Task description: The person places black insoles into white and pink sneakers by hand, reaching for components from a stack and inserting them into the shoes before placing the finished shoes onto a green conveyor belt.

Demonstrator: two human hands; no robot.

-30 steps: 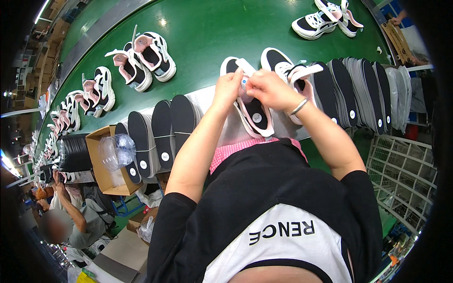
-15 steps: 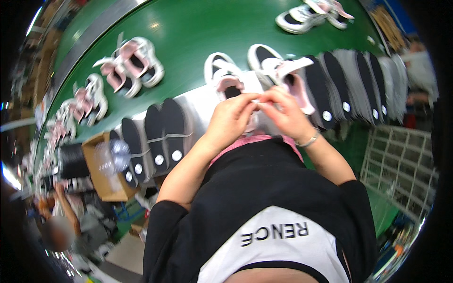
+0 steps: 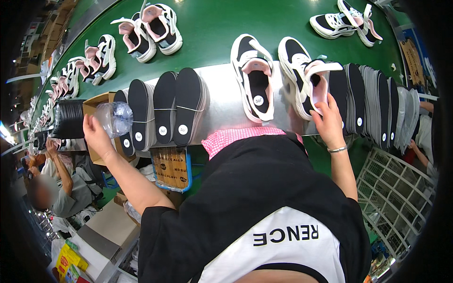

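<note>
Two black-and-white sneakers with pink lining stand side by side on the metal ledge in front of me, toes pointing away. In the left sneaker lies a black insole with a round white sticker. My right hand is at the heel of the right sneaker, thumb and fingers gripping its pink collar. Its tongue stands up. Out to the left, my left hand is at the near side of an open cardboard box, fingers apart. Clear plastic pieces sit in that box.
Bundled black insoles stand left of the sneakers; more insole stacks line the right. Several sneakers rest on the green belt. A white wire rack stands at right. Another person sits at the left.
My hands were together over the left sneaker and have parted. The left hand went out to the box, the right to the right sneaker's heel. An insole now shows clearly inside the left sneaker.
</note>
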